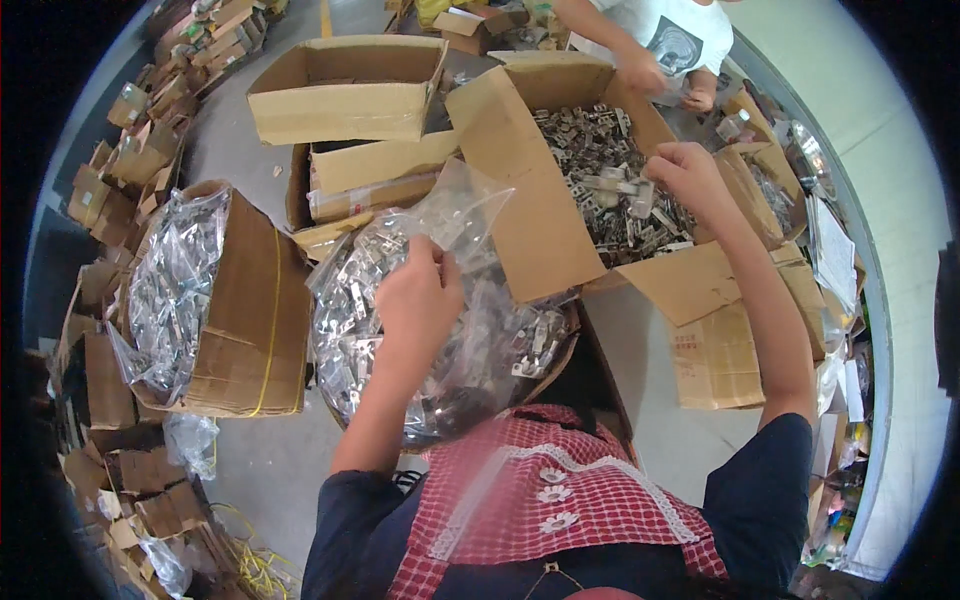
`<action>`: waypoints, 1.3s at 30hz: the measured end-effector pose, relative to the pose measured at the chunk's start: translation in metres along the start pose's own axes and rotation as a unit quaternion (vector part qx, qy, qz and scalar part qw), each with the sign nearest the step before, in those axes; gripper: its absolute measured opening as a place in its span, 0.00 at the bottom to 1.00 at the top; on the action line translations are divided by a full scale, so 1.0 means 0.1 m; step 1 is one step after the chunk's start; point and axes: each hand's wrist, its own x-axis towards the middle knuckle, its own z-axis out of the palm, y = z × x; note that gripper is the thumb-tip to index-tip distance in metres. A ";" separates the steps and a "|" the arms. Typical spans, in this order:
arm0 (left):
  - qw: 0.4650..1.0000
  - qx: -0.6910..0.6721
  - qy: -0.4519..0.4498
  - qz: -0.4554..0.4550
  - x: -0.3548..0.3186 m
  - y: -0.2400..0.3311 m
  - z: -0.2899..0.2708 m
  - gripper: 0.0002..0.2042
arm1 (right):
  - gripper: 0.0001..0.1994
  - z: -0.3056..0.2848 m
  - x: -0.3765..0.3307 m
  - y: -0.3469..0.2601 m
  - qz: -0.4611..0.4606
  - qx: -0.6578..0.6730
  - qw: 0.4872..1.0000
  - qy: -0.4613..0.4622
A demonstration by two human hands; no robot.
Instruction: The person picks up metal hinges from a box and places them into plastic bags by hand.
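My right hand (692, 182) is raised over an open cardboard box (545, 190), its fingers pinched on a small metal piece (638, 200) that is partly blurred. Loose metal pieces (590, 140) of the same silvery kind fill that box. My left hand (418, 298) is closed above a clear plastic bag (465, 215) full of shiny metal pieces (355, 310), set in a container in front of me. The left fingertips are pressed together, and what they hold, if anything, is hidden.
At left stands a cardboard box (245, 330) lined with plastic and heaped with metal pieces. Another open carton (340, 110) sits on boxes at the back. Across from me a person in a white shirt (680, 40) works with both hands. Cartons and clutter line both sides.
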 end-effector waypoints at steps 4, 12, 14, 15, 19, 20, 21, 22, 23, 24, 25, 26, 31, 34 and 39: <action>0.999 0.007 0.032 0.020 -0.03 0.12 0.05 0.07 | 0.08 0.23 -0.37 -0.67 0.123 0.337 0.925 -0.128; 0.997 -0.051 0.050 0.017 -0.31 0.39 -0.04 0.09 | 0.10 0.75 -0.62 -0.85 0.148 0.422 0.883 -0.143; 0.995 -0.078 0.051 0.024 -0.45 0.45 -0.13 0.09 | 0.10 0.96 -0.78 -0.91 0.147 0.447 0.872 -0.134; 0.996 -0.070 0.052 0.022 -0.51 0.49 -0.17 0.09 | 0.11 1.07 -0.87 -0.95 0.148 0.471 0.862 -0.119; 0.989 -0.137 0.057 0.008 -0.69 0.53 -0.16 0.08 | 0.08 1.60 -1.07 -1.01 0.144 0.571 0.806 -0.064; 0.989 -0.132 0.065 0.017 -0.71 0.51 -0.12 0.08 | 0.08 1.70 -1.06 -1.02 0.167 0.586 0.792 -0.042; 0.989 -0.126 0.073 0.026 -0.73 0.49 -0.09 0.07 | 0.08 1.82 -1.03 -1.04 0.167 0.587 0.792 -0.039; 0.990 -0.120 0.067 0.020 -0.73 0.47 -0.03 0.07 | 0.08 1.96 -0.99 -1.02 0.184 0.597 0.781 -0.013; 0.992 -0.111 0.060 0.012 -0.73 0.44 0.01 0.07 | 0.08 2.12 -0.95 -1.00 0.202 0.607 0.768 0.012; 0.991 -0.126 0.039 0.001 -0.73 0.43 0.03 0.07 | 0.08 2.32 -0.90 -0.97 0.206 0.607 0.767 0.021; 0.991 -0.127 0.042 0.003 -0.73 0.40 0.08 0.08 | 0.09 2.53 -0.85 -0.94 0.182 0.629 0.756 -0.004; 0.992 -0.121 0.028 -0.019 -0.73 0.34 0.12 0.09 | 0.10 2.58 -0.83 -0.94 0.159 0.649 0.744 -0.032; 0.988 -0.133 -0.045 -0.067 -0.86 0.03 0.13 0.09 | 0.11 1.85 -0.88 -0.97 -0.127 -0.022 0.979 -0.161; 0.984 -0.126 -0.049 -0.119 -0.91 -0.12 0.05 0.07 | 0.17 0.75 -0.95 -1.14 -0.200 -0.170 0.952 -0.161; 0.992 -0.119 -0.032 -0.002 -0.87 -0.12 0.09 0.07 | 0.16 0.33 0.21 -0.10 -0.023 -0.412 0.909 -0.061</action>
